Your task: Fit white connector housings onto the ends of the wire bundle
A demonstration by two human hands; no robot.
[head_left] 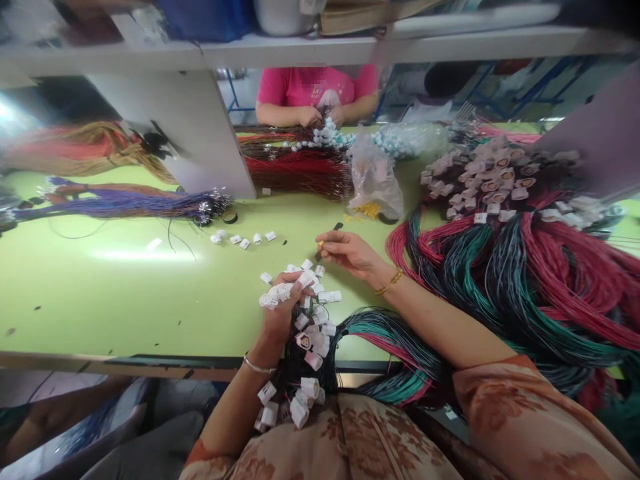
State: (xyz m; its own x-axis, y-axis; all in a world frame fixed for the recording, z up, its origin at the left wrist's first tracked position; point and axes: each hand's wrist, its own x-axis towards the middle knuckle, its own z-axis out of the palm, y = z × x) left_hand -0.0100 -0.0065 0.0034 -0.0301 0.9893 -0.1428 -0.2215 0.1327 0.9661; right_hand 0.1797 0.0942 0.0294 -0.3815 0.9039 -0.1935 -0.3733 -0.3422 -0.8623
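My left hand (281,313) is closed around several white plastic connectors (276,295) on wire ends, a row of them lying across its fingers. More white connectors (313,340) hang below it on a bundle of black, green and red wires (385,333) that runs over the table edge at my lap. Between thumb and fingertips, my right hand (350,255) pinches a small yellow piece (321,244), just above the table and to the right of the left hand. Beyond it, a clear plastic bag (375,175) has small yellow pieces (369,211) at its mouth.
Loose white connectors (245,244) lie on the green table (125,293). A large heap of red, black and green wires (480,273) fills the right side. Purple wires (125,203) lie left. Across the table, a person in a pink shirt (295,87) handles wires below a shelf (300,50).
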